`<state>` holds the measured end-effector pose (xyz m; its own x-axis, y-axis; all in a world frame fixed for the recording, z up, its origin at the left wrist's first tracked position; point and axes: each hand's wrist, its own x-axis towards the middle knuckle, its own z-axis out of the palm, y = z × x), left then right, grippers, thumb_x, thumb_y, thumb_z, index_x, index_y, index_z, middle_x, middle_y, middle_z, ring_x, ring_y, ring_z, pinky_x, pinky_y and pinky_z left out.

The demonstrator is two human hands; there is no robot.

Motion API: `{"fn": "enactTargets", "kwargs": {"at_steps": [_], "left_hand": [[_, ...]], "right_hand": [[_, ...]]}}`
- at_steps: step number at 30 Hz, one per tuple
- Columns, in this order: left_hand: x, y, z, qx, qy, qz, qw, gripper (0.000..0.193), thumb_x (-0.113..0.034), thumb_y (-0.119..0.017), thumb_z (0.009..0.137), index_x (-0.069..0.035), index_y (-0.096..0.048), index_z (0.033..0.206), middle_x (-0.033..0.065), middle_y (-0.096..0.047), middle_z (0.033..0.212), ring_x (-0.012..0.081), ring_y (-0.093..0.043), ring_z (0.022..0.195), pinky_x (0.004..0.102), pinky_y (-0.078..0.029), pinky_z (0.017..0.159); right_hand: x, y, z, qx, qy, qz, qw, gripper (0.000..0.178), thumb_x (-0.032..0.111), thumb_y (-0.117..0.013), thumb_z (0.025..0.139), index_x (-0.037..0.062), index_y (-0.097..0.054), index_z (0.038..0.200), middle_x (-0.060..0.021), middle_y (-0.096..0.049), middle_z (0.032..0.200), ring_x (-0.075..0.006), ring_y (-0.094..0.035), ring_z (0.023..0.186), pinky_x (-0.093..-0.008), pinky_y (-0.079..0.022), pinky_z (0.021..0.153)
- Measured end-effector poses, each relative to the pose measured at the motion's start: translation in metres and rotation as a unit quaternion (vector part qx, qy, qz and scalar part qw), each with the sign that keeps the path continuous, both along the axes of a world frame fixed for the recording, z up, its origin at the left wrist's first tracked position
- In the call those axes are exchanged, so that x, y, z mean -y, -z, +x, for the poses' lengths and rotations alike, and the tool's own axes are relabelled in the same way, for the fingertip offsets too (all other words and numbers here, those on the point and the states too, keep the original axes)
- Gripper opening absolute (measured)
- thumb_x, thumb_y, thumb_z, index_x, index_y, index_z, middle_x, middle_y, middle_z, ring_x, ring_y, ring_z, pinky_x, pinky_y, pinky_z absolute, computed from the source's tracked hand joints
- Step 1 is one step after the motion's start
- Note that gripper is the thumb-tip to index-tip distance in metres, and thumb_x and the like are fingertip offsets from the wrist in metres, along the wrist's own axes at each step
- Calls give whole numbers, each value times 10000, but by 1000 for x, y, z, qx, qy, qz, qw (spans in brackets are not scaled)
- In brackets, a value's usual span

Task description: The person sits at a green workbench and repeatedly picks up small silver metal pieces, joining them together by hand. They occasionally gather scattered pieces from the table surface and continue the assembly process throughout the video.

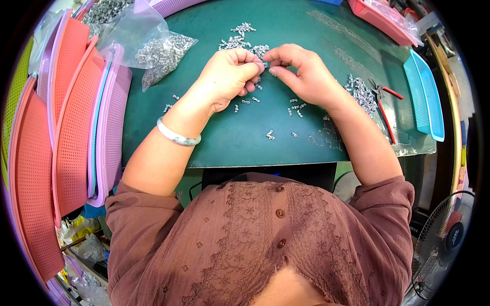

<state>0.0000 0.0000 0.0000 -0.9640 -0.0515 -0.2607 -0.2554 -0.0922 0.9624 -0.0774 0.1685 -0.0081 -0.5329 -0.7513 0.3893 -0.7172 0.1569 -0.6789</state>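
Observation:
Over the green tabletop [219,145], my left hand [232,76] is closed in a pinch on a small silvery metal part [265,65]. My right hand [301,71] meets it there, thumb and forefinger curled together at the same part; what its fingertips grip is too small to make out. Just beyond both hands lies a loose pile of small metal parts [237,41]. Several single pieces [246,101] are scattered on the near side. A larger heap of metal parts [360,96] sits by my right forearm, beside red-handled pliers [386,113].
Stacked pink and purple perforated baskets [71,117] stand along the left edge. A clear plastic bag of metal parts [163,56] rests at the back left. To the right are a blue basket [423,94] and, lower down, a fan [444,239]. A pink tray [383,23] is at the far right.

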Motion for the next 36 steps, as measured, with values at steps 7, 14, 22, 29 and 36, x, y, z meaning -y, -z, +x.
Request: {"fn": "enactTargets", "kwargs": {"at_steps": [7,14,22,29,36], "left_hand": [[-1,-1,1,-13,4,29,999,66,-83,-595,812,-22,-582,833,14,-557,670,69,-496,512,185,-387,428],[0,-3,3,6,32,77,996,124,-159,-562,862,-43,-594,833,-6,-540,649,57,-493,514,160,-350,409],[0,-5,3,12,38,96,995,173,-189,-539,878,-37,-597,819,-4,-530,637,62,-484,505,160,-344,402],[0,-7,4,19,37,105,994,165,-180,-543,873,-34,-591,813,-4,-527,635,66,-484,505,160,-344,402],[2,-7,4,22,43,128,991,151,-171,-545,866,-37,-583,808,-2,-528,633,69,-485,507,165,-346,402]], "right_hand": [[1,-4,-2,-133,-7,-49,990,123,65,-633,731,44,-615,851,-89,-609,819,-280,-571,800,-358,-457,716],[0,-5,-1,-83,-8,-55,995,82,75,-627,751,21,-616,812,-101,-601,776,-266,-579,738,-332,-463,653],[-2,-6,-1,-58,-8,-57,997,80,74,-620,770,10,-619,818,-101,-601,765,-240,-585,718,-308,-461,643],[-2,-8,1,-45,-10,-68,997,76,59,-626,766,7,-622,822,-95,-598,759,-215,-584,704,-289,-462,633],[-2,-7,0,-34,-18,-87,995,75,15,-617,755,5,-617,829,-86,-595,781,-187,-585,703,-272,-465,626]]}}
